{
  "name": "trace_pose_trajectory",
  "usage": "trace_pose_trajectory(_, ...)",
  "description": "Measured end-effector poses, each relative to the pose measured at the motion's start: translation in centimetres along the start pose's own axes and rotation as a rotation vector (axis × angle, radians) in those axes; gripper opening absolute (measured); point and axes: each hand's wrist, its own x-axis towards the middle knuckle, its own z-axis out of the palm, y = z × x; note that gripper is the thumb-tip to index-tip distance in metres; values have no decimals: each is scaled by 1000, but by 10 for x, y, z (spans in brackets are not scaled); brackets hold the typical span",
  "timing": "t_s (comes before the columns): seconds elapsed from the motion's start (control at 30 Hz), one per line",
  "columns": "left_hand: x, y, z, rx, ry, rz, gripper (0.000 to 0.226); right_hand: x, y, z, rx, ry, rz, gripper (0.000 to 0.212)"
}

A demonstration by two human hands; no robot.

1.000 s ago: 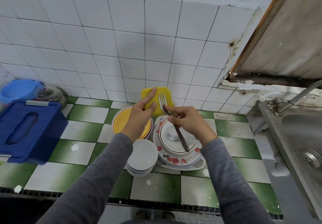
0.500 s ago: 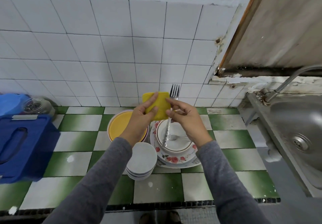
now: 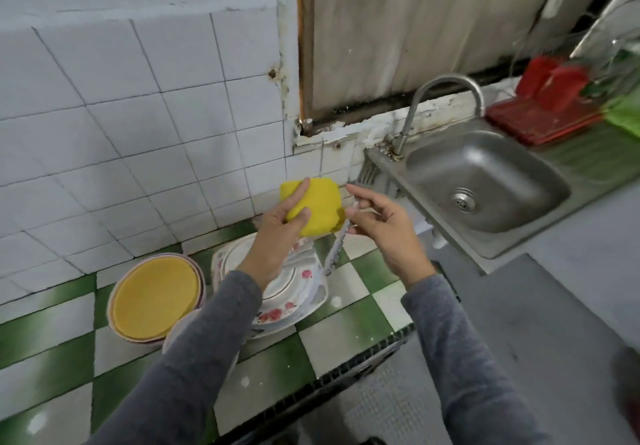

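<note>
My left hand point(image 3: 280, 226) grips a yellow sponge point(image 3: 317, 207), thumb on its front. My right hand point(image 3: 381, 226) pinches a metal fork point(image 3: 337, 245) by the middle of its shaft; the tines point up towards the wall and the handle hangs down. The sponge touches the fork's shaft. Both hands are held above a stack of flower-patterned plates point(image 3: 294, 302) on the green and white checked counter point(image 3: 349, 320).
A stack of bowls with a yellow inside point(image 3: 156, 299) stands left of the plates. A steel sink point(image 3: 485, 185) with a curved tap point(image 3: 446, 98) lies to the right. Behind it are a red rack point(image 3: 550, 105) and green plastic point(image 3: 627, 115).
The view has swung right, bringing the sink and tap into sight and losing the blue box at the left. The fork turned from slanted to tines-up, and the sponge stays against it.
</note>
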Motion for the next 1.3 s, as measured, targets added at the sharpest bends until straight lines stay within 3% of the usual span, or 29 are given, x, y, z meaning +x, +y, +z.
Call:
trace_pose_trajectory(0.43, 16, -26, 276, -90, -320, -54, 51, -80, -62, -263, -92, 354, -87, 35)
trace_pose_trajectory(0.63, 20, -30, 382, -119, -369, -58, 51, -92, -82, -367, -158, 442, -107, 33)
trace_pose_trajectory(0.93, 80, -46, 466, -160, -335, -75, 50, -48, -88, -455, -160, 488, -135, 35)
trace_pose_trajectory(1.3, 215, -35, 532, -120, -297, -30, 50, 80, -106, -533, -155, 486, -189, 39)
